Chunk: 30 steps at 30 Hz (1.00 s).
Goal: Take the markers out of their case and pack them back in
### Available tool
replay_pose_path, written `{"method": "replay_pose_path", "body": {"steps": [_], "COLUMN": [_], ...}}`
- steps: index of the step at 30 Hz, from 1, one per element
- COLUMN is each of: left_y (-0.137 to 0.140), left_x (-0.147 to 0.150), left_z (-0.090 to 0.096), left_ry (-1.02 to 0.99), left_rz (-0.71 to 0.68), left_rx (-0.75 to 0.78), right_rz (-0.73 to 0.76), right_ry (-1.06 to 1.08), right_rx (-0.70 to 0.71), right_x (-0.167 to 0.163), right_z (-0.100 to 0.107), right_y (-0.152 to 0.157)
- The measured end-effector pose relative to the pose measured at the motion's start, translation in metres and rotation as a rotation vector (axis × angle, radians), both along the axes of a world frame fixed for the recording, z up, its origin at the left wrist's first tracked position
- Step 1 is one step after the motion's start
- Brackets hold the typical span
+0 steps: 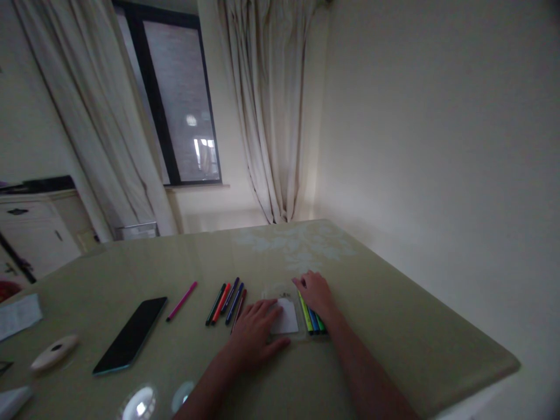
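My left hand (258, 329) lies flat and open, its fingers over the left side of a clear plastic pouch (301, 319) with a white card (286, 318) in it. Curled over the far ends of several markers at the pouch's right side is my right hand (315, 291); what its fingers hold is hidden. Below it show a yellow-green marker (305, 312), a blue marker (314, 322) and a green marker (321, 324). Left of the pouch lie a dark red marker (240, 306), a red marker (221, 303), a dark green marker (215, 304) and two dark blue ones.
A pink marker (182, 301) and a black phone (130, 335) lie farther left on the table (371, 361). Beyond them are a pale oval object (55, 353) and papers (20, 315). A wall (437, 146) borders the table's right side.
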<state>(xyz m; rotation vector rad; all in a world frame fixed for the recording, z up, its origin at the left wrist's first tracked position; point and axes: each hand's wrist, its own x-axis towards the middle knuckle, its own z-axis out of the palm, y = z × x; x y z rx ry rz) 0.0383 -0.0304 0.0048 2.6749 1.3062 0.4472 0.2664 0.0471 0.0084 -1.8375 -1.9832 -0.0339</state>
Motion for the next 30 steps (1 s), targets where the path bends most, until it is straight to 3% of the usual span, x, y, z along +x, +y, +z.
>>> {"method": "replay_pose_path", "body": {"steps": [15,30], "left_y": [0.0,0.001], "left_x": [0.004,0.002], "left_z": [0.006,0.004], "left_ry": [-0.003,-0.028], "left_rz": [0.001,-0.028], "left_rx": [-0.02,-0.012], "right_rz": [-0.004,0.318], "right_ry": [0.219,0.55], "right_rx": [-0.026,0.067], "right_x": [0.012,0.011], "right_z": [-0.008,0.014], "right_y": [0.011,0.003]}}
